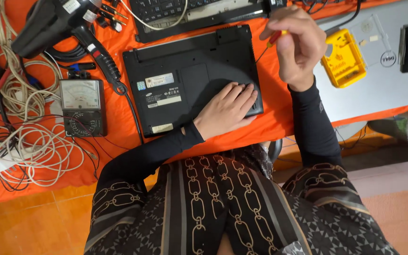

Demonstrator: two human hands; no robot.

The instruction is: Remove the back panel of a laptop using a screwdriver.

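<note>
Left hand (226, 109) lies flat, fingers together and stretched out, pressed on the underside of the black laptop (190, 78), down at its near right corner. The laptop sits bottom-up in the middle of the orange table (279, 125), pale stickers showing on its base. Right hand (296, 45) is up above the laptop's far right corner, fingers curled shut around a small screwdriver (271, 40) with a red and yellow handle, its thin shaft pointing down toward the laptop's edge. Just beyond the laptop, a second black machine with a keyboard (199, 12) lies with a pale cable across it. To the right, a yellow plastic case (343, 66) rests on a grey laptop lid (383, 89). Out left, an analogue multimeter (81, 106) sits near a black heat gun (48, 21), and coils of white cable (29, 146) sprawl beside them.
</note>
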